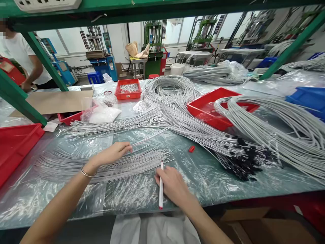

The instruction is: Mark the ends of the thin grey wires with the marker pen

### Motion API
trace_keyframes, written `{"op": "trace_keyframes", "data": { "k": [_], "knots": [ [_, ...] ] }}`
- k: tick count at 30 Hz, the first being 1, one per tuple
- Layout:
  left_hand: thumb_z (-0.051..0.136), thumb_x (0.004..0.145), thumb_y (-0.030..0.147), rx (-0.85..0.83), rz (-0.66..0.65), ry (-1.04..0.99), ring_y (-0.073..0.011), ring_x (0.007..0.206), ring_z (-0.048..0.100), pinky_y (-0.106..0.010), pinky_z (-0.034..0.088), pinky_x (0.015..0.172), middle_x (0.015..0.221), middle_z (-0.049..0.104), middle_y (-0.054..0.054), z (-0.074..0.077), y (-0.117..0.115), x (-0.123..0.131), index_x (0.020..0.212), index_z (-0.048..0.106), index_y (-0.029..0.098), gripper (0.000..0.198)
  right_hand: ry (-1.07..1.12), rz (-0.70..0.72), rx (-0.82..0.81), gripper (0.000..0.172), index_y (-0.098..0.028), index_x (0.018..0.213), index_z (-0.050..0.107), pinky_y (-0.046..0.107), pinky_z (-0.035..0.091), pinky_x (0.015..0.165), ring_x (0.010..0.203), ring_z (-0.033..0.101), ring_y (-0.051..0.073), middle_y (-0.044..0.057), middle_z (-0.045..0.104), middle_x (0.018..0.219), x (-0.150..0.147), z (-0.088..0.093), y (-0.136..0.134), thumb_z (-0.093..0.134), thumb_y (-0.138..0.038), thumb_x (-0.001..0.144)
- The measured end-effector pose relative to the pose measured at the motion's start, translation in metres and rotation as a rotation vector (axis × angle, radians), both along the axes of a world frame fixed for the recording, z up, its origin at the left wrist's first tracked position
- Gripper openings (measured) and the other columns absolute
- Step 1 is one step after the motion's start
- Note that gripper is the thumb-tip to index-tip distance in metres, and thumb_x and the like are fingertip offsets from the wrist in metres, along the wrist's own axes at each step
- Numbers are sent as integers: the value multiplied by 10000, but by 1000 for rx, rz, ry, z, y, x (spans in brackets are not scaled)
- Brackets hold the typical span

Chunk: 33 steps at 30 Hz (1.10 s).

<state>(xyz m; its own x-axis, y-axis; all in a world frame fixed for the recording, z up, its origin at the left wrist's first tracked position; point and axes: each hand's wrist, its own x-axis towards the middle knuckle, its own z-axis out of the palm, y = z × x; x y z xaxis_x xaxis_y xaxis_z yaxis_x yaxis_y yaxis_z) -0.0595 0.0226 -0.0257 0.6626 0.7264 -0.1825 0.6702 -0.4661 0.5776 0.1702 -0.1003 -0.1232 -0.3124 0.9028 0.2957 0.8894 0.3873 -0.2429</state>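
My left hand (pixel 115 152) pinches the grey cables (pixel 149 137), whose ends point up and to the right. Beneath that hand a flat bundle of thin grey cables (pixel 101 167) lies spread across the plastic-covered table. In my right hand (pixel 175 184) is a white marker pen (pixel 161 189) with a red end, its tip pointing away from me toward the ends of the bundle. A red pen cap (pixel 191 148) lies by itself to the right. Beyond it runs another cable bundle with black connectors (pixel 241 156).
Coiled grey cables (pixel 170 86) lie at the back, and a thicker coil (pixel 274 122) at right. A red tray (pixel 215 118), a red bin of small metal parts (pixel 128 89) and plastic bags (pixel 101 113) stand around. Green frame posts (pixel 45 61) rise at left. A person (pixel 30 61) stands beyond.
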Motion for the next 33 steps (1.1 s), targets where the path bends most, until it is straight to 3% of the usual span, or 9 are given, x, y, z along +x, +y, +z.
{"op": "trace_keyframes", "data": {
  "k": [5,9,12,15,17,19,22,27,33],
  "knots": [
    [281,930,522,123,81,4,-137,629,452,-236,372,602,690,476,-4,60,5,-23,916,580,162,468,37,-161,17,92,-170,763,584,289,243,543,603,514,215,70,587,606,3,-3,22,542,-137,837],
    [314,921,547,-110,-12,57,-101,508,359,-212,331,507,585,374,21,90,-12,-19,881,596,178,466,115,-165,15,132,-186,751,583,289,308,576,658,519,227,59,596,603,4,-2,21,525,-202,869],
    [319,933,505,-231,-117,71,-105,515,385,-218,347,509,614,432,15,78,-34,4,878,597,192,422,382,-130,-7,170,-191,849,610,294,385,609,661,536,203,38,595,623,9,2,13,498,-309,896],
    [308,943,454,-272,-203,69,-123,537,427,-233,357,521,629,482,6,53,-49,25,876,603,196,398,1038,55,-178,411,-193,1009,588,286,420,548,561,533,165,6,591,622,14,9,4,543,-552,815],
    [317,943,430,-300,-263,81,-127,539,442,-238,355,525,632,508,6,39,-54,35,858,606,201,378,1382,84,-277,491,-189,956,590,260,394,478,478,502,138,-19,564,555,14,15,0,533,-641,772],
    [333,938,433,-342,-318,98,-125,537,449,-240,352,526,636,526,9,29,-57,43,834,592,201,363,1542,-38,-289,440,-190,774,579,231,360,437,415,460,109,-39,514,473,11,22,-3,519,-625,793],
    [334,936,474,-359,-315,47,-134,573,465,-242,367,542,660,529,11,17,-63,58,892,558,201,355,1540,-153,-254,419,-199,628,523,218,349,419,383,427,93,-49,468,426,2,30,-6,510,-565,832],
    [260,958,500,-127,-258,-46,-180,757,510,-285,405,697,805,559,-23,-1,-70,74,940,554,217,409,1409,-62,-152,278,-213,802,611,246,401,472,448,487,122,-37,513,490,7,27,-10,505,-458,876],
    [236,960,515,-108,-317,90,-196,776,536,-306,394,701,795,563,-23,3,-67,72,873,525,228,416,1435,-348,541,346,-206,1090,573,377,505,764,846,656,230,82,715,901,55,48,-13,521,-463,863]
  ]
}}
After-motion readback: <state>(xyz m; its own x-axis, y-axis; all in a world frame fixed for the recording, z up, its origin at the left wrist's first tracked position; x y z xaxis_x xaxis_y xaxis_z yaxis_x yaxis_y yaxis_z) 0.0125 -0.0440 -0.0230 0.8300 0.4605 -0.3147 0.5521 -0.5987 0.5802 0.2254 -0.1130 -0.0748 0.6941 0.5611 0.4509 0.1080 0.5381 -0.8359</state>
